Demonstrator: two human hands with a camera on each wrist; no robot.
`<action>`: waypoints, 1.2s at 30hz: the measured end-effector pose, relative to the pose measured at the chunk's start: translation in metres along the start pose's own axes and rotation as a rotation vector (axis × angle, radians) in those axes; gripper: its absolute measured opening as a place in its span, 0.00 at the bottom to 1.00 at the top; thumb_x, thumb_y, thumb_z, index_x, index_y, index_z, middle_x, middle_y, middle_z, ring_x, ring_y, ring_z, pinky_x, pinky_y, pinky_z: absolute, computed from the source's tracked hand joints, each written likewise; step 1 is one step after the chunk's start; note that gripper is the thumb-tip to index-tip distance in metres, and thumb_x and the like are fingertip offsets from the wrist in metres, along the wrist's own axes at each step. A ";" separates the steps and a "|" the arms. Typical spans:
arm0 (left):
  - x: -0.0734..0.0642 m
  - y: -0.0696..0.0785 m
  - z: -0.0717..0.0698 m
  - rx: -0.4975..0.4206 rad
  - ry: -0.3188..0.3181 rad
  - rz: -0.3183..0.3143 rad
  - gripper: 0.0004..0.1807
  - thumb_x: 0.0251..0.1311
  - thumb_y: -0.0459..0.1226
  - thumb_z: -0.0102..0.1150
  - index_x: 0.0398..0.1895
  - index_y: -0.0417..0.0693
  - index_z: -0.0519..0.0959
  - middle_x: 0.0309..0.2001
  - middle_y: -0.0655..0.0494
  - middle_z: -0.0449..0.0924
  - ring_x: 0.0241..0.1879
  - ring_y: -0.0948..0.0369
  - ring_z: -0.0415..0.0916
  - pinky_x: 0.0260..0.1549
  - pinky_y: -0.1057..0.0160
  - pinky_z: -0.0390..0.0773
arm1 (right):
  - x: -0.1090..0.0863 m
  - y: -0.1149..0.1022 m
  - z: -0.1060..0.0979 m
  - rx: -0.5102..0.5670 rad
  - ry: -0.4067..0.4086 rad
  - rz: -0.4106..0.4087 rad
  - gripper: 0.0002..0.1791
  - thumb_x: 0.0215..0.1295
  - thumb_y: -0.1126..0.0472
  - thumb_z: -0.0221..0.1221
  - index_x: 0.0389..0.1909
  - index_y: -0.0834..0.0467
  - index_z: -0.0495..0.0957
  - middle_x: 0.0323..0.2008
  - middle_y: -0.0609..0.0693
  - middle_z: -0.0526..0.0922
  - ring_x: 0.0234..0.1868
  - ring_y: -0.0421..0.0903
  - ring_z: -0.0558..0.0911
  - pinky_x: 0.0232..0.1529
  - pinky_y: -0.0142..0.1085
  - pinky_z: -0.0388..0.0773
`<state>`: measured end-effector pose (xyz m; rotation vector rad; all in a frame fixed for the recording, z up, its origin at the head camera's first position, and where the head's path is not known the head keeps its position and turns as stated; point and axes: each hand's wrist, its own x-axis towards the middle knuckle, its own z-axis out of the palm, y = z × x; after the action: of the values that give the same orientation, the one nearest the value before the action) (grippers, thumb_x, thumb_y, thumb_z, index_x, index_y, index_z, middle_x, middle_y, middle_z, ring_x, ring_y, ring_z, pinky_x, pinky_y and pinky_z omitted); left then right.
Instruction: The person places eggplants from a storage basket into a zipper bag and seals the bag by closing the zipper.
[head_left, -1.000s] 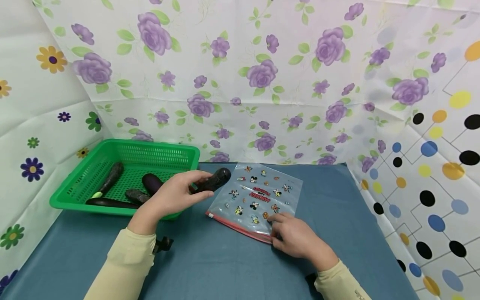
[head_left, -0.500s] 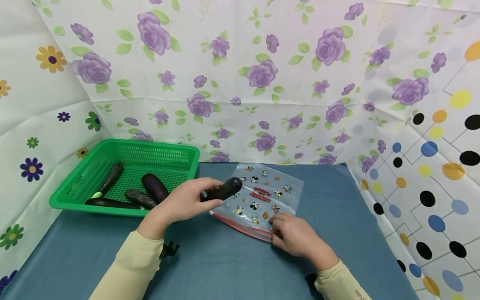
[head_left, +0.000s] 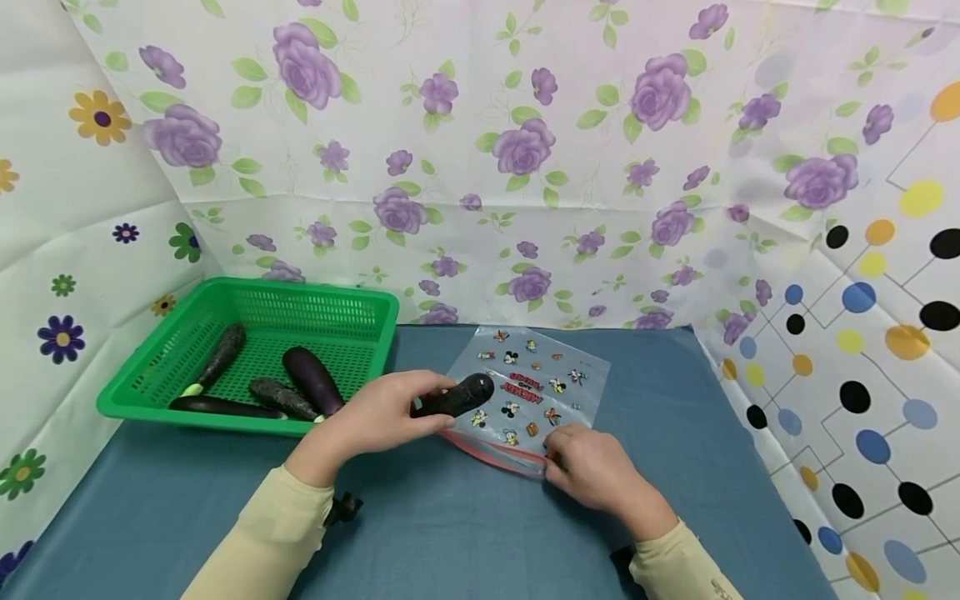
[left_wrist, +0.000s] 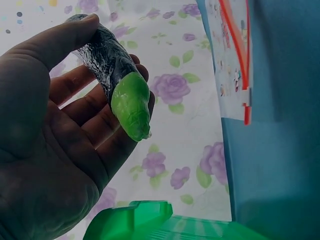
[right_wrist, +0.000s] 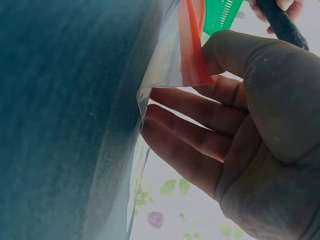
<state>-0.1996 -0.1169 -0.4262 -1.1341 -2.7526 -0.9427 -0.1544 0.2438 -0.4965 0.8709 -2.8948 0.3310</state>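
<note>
My left hand (head_left: 382, 418) grips a dark, shiny eggplant (head_left: 468, 394) between thumb and fingers, above the left part of a clear zip bag (head_left: 501, 354). In the left wrist view the eggplant's green stem end (left_wrist: 131, 107) points out of the palm side. The bag lies on the table, printed with cartoon figures and edged by a red zip strip (head_left: 487, 454). At the bag's near right corner my right hand (head_left: 596, 471) pinches the strip; in the right wrist view its thumb and index finger meet at the red edge (right_wrist: 192, 55), which stands slightly apart.
A green plastic basket (head_left: 120, 404) stands on the left with several eggplants in it, one of them purple (head_left: 311, 379). A blue cloth (head_left: 465, 542) covers the table. Flower-print sheets (head_left: 480, 250) hang behind, and a dotted sheet (head_left: 862, 350) on the right.
The left hand has moved right and nearer with the eggplant, from beside the basket to over the bag. The bag's red edge has lifted a little open. The right hand has barely moved.
</note>
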 end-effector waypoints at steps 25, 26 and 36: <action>0.002 -0.001 0.037 0.088 -0.128 0.017 0.23 0.74 0.50 0.75 0.66 0.53 0.86 0.50 0.62 0.88 0.42 0.65 0.82 0.42 0.54 0.83 | 0.001 0.000 0.001 0.012 -0.005 0.021 0.05 0.71 0.60 0.71 0.37 0.49 0.84 0.34 0.42 0.82 0.29 0.37 0.74 0.29 0.38 0.74; 0.002 -0.001 0.038 0.092 -0.134 0.013 0.23 0.74 0.50 0.75 0.67 0.53 0.86 0.50 0.61 0.88 0.42 0.65 0.82 0.42 0.54 0.83 | 0.001 0.000 0.001 0.012 -0.005 0.020 0.05 0.71 0.60 0.72 0.37 0.49 0.84 0.34 0.41 0.81 0.29 0.37 0.74 0.29 0.38 0.74; 0.005 -0.002 0.046 0.132 -0.190 0.010 0.22 0.73 0.50 0.75 0.64 0.55 0.87 0.48 0.61 0.88 0.40 0.67 0.79 0.38 0.56 0.80 | 0.000 0.002 0.001 0.017 -0.008 0.023 0.06 0.71 0.60 0.71 0.36 0.48 0.84 0.33 0.40 0.81 0.29 0.36 0.73 0.28 0.37 0.73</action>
<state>-0.1950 -0.0901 -0.4632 -1.2750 -2.9013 -0.6725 -0.1559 0.2450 -0.4975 0.8438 -2.9158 0.3553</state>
